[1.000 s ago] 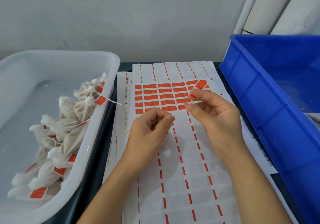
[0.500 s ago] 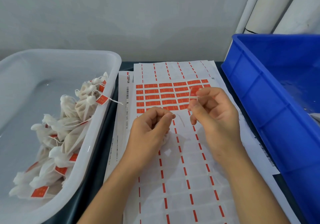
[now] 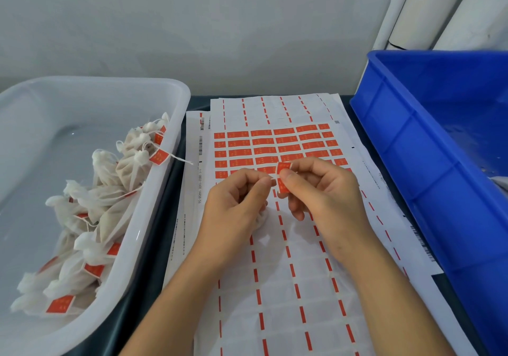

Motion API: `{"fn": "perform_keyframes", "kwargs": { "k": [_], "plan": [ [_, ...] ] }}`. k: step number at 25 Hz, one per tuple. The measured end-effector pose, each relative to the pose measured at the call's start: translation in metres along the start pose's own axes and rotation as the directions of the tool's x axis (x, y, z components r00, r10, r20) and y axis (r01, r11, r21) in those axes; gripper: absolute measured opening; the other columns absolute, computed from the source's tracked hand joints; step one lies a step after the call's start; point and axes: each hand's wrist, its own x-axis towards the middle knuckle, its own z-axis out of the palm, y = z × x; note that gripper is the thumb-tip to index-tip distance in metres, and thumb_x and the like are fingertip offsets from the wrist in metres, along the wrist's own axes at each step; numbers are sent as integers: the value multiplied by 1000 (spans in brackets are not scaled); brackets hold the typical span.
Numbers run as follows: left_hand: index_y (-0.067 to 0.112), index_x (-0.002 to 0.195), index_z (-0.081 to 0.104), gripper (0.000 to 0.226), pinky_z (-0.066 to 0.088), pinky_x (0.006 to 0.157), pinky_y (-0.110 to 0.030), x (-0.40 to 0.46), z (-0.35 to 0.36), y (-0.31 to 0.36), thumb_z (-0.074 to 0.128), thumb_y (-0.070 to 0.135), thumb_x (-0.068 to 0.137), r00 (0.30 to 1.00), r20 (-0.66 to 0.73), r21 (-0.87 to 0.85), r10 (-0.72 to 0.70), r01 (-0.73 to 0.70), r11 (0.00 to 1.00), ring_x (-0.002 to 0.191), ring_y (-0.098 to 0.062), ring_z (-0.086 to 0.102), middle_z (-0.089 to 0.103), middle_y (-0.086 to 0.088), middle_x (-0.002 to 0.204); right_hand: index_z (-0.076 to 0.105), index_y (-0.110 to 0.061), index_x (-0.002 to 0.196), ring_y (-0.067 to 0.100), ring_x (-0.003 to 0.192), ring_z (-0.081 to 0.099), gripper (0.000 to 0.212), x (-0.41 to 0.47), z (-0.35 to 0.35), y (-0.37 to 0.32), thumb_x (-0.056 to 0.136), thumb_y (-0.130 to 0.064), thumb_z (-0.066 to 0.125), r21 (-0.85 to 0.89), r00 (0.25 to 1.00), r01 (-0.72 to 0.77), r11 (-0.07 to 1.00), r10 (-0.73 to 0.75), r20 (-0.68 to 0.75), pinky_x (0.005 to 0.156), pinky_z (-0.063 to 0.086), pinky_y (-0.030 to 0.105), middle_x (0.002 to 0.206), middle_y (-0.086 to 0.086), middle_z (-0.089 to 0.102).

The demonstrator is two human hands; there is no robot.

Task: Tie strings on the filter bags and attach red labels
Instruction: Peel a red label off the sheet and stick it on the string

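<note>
My right hand [image 3: 324,190] pinches a red label [image 3: 283,175] over the label sheet [image 3: 275,146]; my left hand [image 3: 236,201] grips a filter bag [image 3: 261,218]. Labelled bags [image 3: 110,204] fill the left white tub [image 3: 165,190]; several label rows remain.

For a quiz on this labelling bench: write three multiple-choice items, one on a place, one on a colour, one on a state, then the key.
1. Where do the finished filter bags lie?
A. in the white tub on the left
B. in the blue crate
C. on the label sheet

2. What colour is the crate on the right?
A. green
B. blue
C. grey

3. What is the right hand doing?
A. lying flat on the sheet
B. pinching a red label
C. gripping the crate rim

Key: 1 A, the tagged bags are piled in the white tub. 2 B, its walls are blue. 3 B, thumb and finger hold the red label beside the left hand.
</note>
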Motion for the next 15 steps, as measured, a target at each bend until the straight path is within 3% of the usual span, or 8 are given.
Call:
{"fn": "perform_keyframes", "kwargs": {
  "k": [15],
  "plan": [
    [25, 88, 76, 22, 58, 67, -21, -1, 0, 2, 61, 24, 103, 1000, 12, -16, -4, 4, 1000, 70, -20, 66, 70, 0, 74, 73, -24, 101, 9, 64, 71, 7, 0, 2, 5, 95, -27, 73, -65, 1000, 18, 998, -17, 8, 55, 54, 17, 78, -7, 76]
  ]
}}
